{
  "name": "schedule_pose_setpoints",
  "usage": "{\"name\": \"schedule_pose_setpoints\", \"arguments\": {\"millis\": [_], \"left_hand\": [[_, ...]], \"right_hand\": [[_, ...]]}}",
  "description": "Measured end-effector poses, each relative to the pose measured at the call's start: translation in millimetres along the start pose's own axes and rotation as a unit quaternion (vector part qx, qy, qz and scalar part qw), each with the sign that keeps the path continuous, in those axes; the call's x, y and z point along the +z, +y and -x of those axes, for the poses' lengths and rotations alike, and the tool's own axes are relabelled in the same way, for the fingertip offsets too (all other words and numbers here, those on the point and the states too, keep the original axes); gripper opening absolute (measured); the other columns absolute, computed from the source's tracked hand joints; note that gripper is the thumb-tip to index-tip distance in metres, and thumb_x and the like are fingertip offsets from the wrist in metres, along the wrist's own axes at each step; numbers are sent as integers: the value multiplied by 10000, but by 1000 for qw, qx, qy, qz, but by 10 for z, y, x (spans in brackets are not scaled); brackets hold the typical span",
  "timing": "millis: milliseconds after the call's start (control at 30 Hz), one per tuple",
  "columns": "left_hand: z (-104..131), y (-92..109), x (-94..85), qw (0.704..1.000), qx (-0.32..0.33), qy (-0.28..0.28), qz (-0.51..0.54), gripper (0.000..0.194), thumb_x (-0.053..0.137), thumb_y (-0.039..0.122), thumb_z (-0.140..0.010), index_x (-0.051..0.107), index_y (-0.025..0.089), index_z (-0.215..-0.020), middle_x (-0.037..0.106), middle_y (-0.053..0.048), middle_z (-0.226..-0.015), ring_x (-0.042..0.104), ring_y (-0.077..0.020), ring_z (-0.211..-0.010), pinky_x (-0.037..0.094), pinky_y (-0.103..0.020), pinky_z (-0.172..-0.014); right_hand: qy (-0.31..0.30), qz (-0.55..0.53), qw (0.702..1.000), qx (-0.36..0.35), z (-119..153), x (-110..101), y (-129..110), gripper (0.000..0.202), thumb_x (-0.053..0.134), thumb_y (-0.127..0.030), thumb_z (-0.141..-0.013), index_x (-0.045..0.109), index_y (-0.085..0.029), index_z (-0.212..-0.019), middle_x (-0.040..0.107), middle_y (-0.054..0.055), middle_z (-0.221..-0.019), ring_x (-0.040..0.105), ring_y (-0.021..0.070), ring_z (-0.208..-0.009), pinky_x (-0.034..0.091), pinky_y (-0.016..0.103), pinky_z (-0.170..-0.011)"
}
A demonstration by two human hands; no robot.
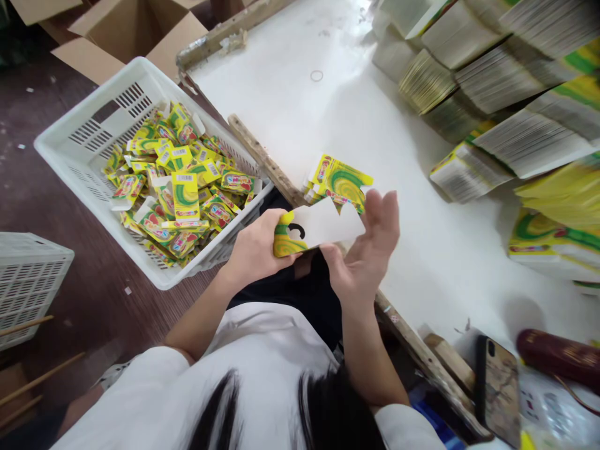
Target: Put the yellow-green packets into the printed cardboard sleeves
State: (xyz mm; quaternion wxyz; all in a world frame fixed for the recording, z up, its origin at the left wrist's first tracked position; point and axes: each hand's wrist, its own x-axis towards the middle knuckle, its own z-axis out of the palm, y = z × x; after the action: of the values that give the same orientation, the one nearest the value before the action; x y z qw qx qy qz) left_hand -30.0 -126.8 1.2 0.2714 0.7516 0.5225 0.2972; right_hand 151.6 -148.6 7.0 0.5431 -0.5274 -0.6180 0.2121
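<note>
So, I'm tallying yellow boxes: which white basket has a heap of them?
The basket by the left hand: yellow boxes lie heaped in it. None show in the other basket, cut off at the left edge.

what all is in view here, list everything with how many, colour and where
held carton: one, white/yellow/green, between hands
loose cartons: several, yellow-green, table edge
table: one, white, centre-right
carton stacks: several, white/yellow/green, table right
ring: one, colour unclear, table
phone: one, dark/tan, lower right
cylinder: one, maroon, beside phone
baskets: two, white, left
small cartons: many, yellow-green, larger basket
cardboard boxes: at least two, brown, upper left
left hand, right hand: bare, centre
</note>
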Motion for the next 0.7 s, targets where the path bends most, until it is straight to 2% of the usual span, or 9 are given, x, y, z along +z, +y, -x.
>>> {"name": "schedule_pose_setpoints", "arguments": {"millis": [67, 133, 200, 267, 333, 467, 567, 700], "left_hand": [[9, 7, 21, 1000, 26, -8, -9, 594, 805, 306, -727, 503, 239, -1234, 696, -39, -1084, 713, -245, -985, 560, -325, -807], [17, 12, 20, 998, 67, -12, -12, 623, 767, 271, -765, 469, 252, -1312, 689, -52, -1141, 711, -242, -1021, 563, -327, -837], [25, 8, 18, 994, 107, -12, -11, 721, 751, 233, -787, 409, 269, -1421, 663, -76, -1253, 699, -241, -1105, 567, -322, -881], [32, -3, 24, 991, 131, -18, -12, 786, 756, 226, -795, 376, 292, -1480, 634, -81, -1303, 683, -243, -1170, 572, -314, -892], [33, -14, 39, 990, 137, -37, -11, 770, 751, 222, -798, 395, 313, -1475, 628, -69, -1285, 678, -244, -1187, 578, -309, -875], [15, -19, 63, 990, 130, -64, -3, 805, 759, 217, -783, 367, 300, -1480, 624, -68, -1295, 694, -246, -1139, 583, -311, -830], [3, -11, 65, 989, 136, -64, -8, 836, 759, 218, -782, 343, 284, -1503, 627, -74, -1293, 701, -242, -1106, 575, -300, -810], [3, 2, 67, 989, 141, -36, -14, 771, 739, 181, -775, 403, 291, -1460, 644, -56, -1195, 708, -232, -1025, 565, -296, -785]], "right_hand": [[-78, -78, 991, 76, -5, 16, 11, 617, 565, -457, -1014, 371, -336, -1587, 466, 84, -1620, 402, 327, -1541, 362, 599, -1255], [-183, -141, 963, 137, 2, 48, 36, 487, 510, -438, -1044, 497, -313, -1515, 556, 67, -1561, 486, 287, -1491, 392, 544, -1254], [-226, -189, 939, 175, 13, 82, 68, 464, 514, -471, -1041, 557, -301, -1470, 600, 57, -1525, 529, 268, -1459, 418, 513, -1244], [-218, -212, 931, 203, 18, 103, 92, 475, 530, -499, -1033, 570, -295, -1461, 637, 59, -1487, 564, 262, -1429, 456, 501, -1219], [-204, -211, 931, 217, 14, 105, 99, 488, 543, -521, -1025, 579, -286, -1452, 664, 70, -1458, 605, 265, -1387, 500, 493, -1182], [-190, -181, 946, 190, 5, 78, 93, 522, 546, -575, -1009, 605, -273, -1431, 614, 79, -1519, 586, 278, -1408, 497, 486, -1185], [-191, -170, 949, 183, 22, 86, 124, 558, 521, -610, -1007, 602, -268, -1440, 613, 76, -1521, 586, 272, -1408, 497, 468, -1188], [-174, -198, 944, 199, 60, 130, 184, 590, 505, -669, -986, 656, -259, -1382, 648, 80, -1481, 660, 283, -1321, 576, 450, -1101]]}}
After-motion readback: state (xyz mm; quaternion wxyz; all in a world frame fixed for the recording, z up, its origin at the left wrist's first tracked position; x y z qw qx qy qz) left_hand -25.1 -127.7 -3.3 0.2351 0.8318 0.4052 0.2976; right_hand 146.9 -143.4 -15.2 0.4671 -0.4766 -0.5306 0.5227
